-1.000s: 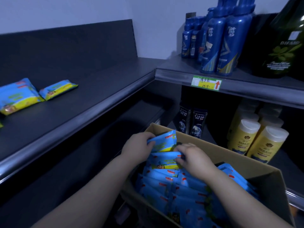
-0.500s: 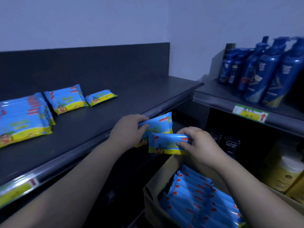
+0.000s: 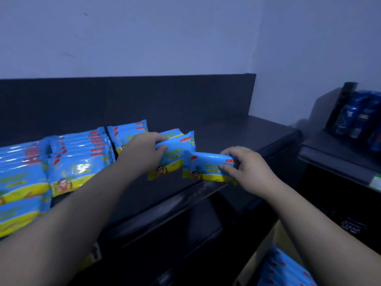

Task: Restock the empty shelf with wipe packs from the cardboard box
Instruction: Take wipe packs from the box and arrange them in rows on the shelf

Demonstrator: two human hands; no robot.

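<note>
My left hand (image 3: 142,149) grips a blue and yellow wipe pack (image 3: 175,155) over the dark shelf (image 3: 226,133), next to the packs that lie there. My right hand (image 3: 245,166) grips a second wipe pack (image 3: 206,168) above the shelf's front edge. Rows of stacked wipe packs (image 3: 78,157) fill the shelf's left part. The cardboard box (image 3: 278,240) shows at the bottom right with more blue packs (image 3: 288,269) inside.
The shelf's right half is bare up to its back panel (image 3: 165,100). A neighbouring shelf (image 3: 338,159) at the right carries blue pump bottles (image 3: 358,116). Dark bottles (image 3: 352,226) stand below it. A lower dark shelf runs under my arms.
Both hands lifted one pack each out of the box and carried them up and left to the shelf. My view rose from the box to the shelf.
</note>
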